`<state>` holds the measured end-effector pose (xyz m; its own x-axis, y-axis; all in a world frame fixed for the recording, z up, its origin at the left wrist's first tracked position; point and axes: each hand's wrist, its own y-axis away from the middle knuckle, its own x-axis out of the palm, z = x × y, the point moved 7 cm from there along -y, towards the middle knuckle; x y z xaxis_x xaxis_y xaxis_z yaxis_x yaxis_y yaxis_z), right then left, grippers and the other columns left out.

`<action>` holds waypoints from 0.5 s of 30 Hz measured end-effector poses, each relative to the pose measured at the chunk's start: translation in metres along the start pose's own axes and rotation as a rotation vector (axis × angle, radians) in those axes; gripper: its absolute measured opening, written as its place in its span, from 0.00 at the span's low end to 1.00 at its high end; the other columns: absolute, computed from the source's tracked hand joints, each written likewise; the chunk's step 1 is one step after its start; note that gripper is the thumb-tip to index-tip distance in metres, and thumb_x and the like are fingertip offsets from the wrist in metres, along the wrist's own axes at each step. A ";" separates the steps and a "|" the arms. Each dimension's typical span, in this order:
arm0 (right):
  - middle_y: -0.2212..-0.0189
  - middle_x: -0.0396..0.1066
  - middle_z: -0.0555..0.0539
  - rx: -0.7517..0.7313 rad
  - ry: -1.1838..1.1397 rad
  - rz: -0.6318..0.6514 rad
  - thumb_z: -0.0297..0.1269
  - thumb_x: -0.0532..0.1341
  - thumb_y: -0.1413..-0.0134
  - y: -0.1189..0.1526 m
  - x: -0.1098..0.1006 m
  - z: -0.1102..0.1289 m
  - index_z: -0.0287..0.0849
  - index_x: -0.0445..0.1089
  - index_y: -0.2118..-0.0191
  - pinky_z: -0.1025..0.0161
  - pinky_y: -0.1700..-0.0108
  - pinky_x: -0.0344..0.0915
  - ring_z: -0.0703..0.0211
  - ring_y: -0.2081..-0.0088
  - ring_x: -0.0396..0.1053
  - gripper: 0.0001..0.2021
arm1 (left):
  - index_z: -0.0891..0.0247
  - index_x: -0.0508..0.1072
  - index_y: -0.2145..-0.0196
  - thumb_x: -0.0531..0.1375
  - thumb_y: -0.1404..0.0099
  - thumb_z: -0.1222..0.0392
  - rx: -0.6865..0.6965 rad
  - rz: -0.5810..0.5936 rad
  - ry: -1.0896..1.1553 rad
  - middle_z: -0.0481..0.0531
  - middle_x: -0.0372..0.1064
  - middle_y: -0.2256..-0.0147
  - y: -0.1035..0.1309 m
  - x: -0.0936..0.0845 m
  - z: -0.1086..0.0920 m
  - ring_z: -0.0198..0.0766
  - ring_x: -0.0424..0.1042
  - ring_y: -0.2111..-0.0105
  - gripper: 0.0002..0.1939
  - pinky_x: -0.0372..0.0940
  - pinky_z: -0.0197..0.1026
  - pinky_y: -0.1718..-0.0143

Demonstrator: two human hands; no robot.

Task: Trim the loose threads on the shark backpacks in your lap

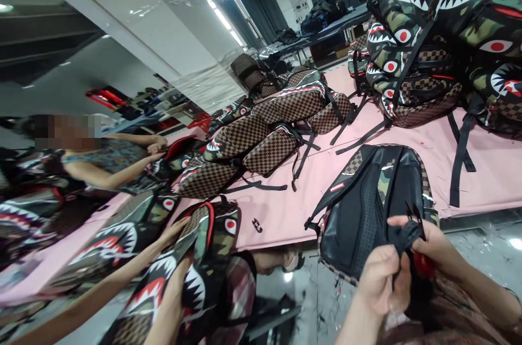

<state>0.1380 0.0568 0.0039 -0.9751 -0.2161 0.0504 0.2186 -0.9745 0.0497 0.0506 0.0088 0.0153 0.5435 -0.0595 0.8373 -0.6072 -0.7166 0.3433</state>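
Note:
A checkered backpack (359,214) lies at the table's front edge with its black padded back and shoulder straps facing up. In front of it, my left hand (385,280) is closed, pinching a black strap (402,236). Close beside it, my right hand (434,244) is closed around small dark thread snips (414,213), their blades pointing up. The fingers of my right hand also touch the bunched strap. Part of the strap's lower end is hidden behind my fingers.
Shark-mouth backpacks (424,62) are piled at the right, and more bags (240,133) lie mid-table. Another pair of snips (256,225) rests on the pink tabletop (277,209). At left, a co-worker's hands hold a backpack (196,274); another person (118,160) sits beyond.

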 end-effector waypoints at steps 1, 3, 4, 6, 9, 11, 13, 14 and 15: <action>0.76 0.66 0.49 0.075 -0.060 0.001 0.49 0.60 0.56 -0.003 0.003 -0.004 0.39 0.64 0.68 0.66 0.74 0.62 0.62 0.75 0.64 0.16 | 0.69 0.66 0.74 0.64 0.50 0.49 -0.023 -0.002 -0.041 0.47 0.60 0.88 -0.002 0.000 0.005 0.26 0.54 0.94 0.19 0.51 0.28 0.93; 0.84 0.58 0.54 0.221 -0.158 -0.066 0.52 0.62 0.61 -0.007 0.004 -0.013 0.40 0.60 0.75 0.69 0.80 0.55 0.67 0.82 0.56 0.19 | 0.70 0.68 0.68 0.63 0.50 0.47 0.064 -0.101 -0.162 0.52 0.67 0.81 -0.004 -0.005 0.002 0.29 0.62 0.89 0.21 0.56 0.29 0.90; 0.86 0.53 0.56 0.265 -0.177 -0.110 0.54 0.63 0.63 -0.009 0.003 -0.015 0.40 0.57 0.78 0.70 0.82 0.51 0.70 0.84 0.51 0.21 | 0.69 0.69 0.66 0.64 0.50 0.48 0.158 -0.187 -0.238 0.53 0.69 0.77 -0.003 -0.010 -0.005 0.31 0.66 0.85 0.21 0.60 0.30 0.85; 0.88 0.47 0.59 0.298 -0.172 -0.131 0.55 0.64 0.65 -0.013 0.004 -0.016 0.41 0.54 0.80 0.71 0.83 0.46 0.72 0.85 0.46 0.24 | 0.68 0.72 0.64 0.66 0.53 0.54 0.331 -0.377 -0.412 0.53 0.71 0.73 0.005 -0.021 -0.022 0.33 0.70 0.77 0.20 0.65 0.33 0.75; 0.86 0.51 0.57 0.223 -0.079 -0.105 0.56 0.63 0.63 -0.017 0.003 -0.012 0.41 0.57 0.78 0.70 0.81 0.50 0.69 0.83 0.51 0.22 | 0.69 0.75 0.70 0.67 0.54 0.58 0.396 -0.588 -0.563 0.52 0.71 0.75 0.017 -0.039 -0.036 0.30 0.67 0.75 0.14 0.63 0.31 0.71; 0.79 0.61 0.52 0.112 0.027 -0.152 0.54 0.57 0.53 -0.014 -0.004 -0.005 0.41 0.63 0.69 0.68 0.76 0.57 0.64 0.77 0.59 0.19 | 0.69 0.76 0.70 0.67 0.54 0.57 0.378 -0.638 -0.526 0.52 0.71 0.75 0.020 -0.051 -0.036 0.29 0.66 0.77 0.15 0.62 0.32 0.72; 0.68 0.66 0.48 -0.028 0.191 -0.242 0.48 0.51 0.44 -0.005 -0.016 0.006 0.42 0.63 0.58 0.66 0.67 0.61 0.60 0.68 0.64 0.16 | 0.69 0.76 0.68 0.67 0.54 0.56 0.389 -0.649 -0.467 0.53 0.72 0.74 0.022 -0.057 -0.036 0.31 0.66 0.76 0.16 0.63 0.33 0.71; 0.64 0.67 0.47 -0.115 0.301 -0.266 0.45 0.49 0.42 0.000 -0.020 0.013 0.43 0.62 0.55 0.65 0.64 0.61 0.60 0.64 0.65 0.14 | 0.69 0.76 0.67 0.67 0.53 0.56 0.403 -0.650 -0.452 0.54 0.72 0.73 0.022 -0.058 -0.037 0.31 0.67 0.75 0.16 0.63 0.34 0.70; 0.63 0.67 0.46 -0.207 0.424 -0.262 0.42 0.49 0.41 0.005 -0.022 0.020 0.43 0.62 0.54 0.64 0.62 0.60 0.59 0.63 0.65 0.13 | 0.69 0.76 0.67 0.66 0.53 0.56 0.414 -0.648 -0.449 0.54 0.72 0.72 0.023 -0.057 -0.037 0.32 0.67 0.74 0.16 0.63 0.35 0.68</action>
<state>0.1615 0.0581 0.0231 -0.9354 0.0724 -0.3461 -0.0044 -0.9811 -0.1934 -0.0157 0.0219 -0.0092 0.9362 0.2404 0.2564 0.1093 -0.8924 0.4377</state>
